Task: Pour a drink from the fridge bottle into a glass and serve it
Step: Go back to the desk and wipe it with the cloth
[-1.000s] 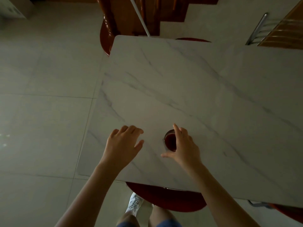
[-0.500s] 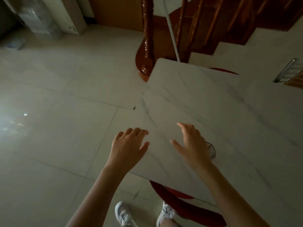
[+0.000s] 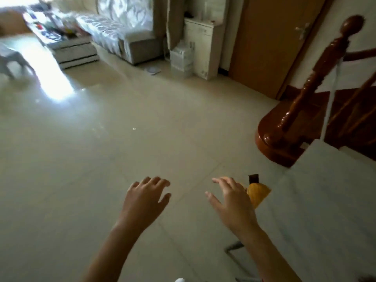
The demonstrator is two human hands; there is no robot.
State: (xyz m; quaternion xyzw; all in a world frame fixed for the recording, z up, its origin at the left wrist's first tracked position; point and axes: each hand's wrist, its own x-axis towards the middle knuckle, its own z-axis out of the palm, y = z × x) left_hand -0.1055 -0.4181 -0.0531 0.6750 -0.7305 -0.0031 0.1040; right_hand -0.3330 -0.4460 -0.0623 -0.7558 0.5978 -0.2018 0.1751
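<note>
— Over the floor (image 3: 101,159), beside the tabletop (image 3: 325,200), my left hand (image 3: 145,202) and right hand (image 3: 234,204) hang spread, holding nothing

— Where's the glass? Which way does it point?

— I can't tell; neither glass nor bottle shows. I judge serving done or nearly done

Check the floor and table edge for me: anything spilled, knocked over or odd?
No spill shows on the floor. Both hands, left hand and right hand, are empty and open. A yellow-orange object sits behind the right hand by the marble table edge; too blurred to identify. The glass is out of view.
</note>
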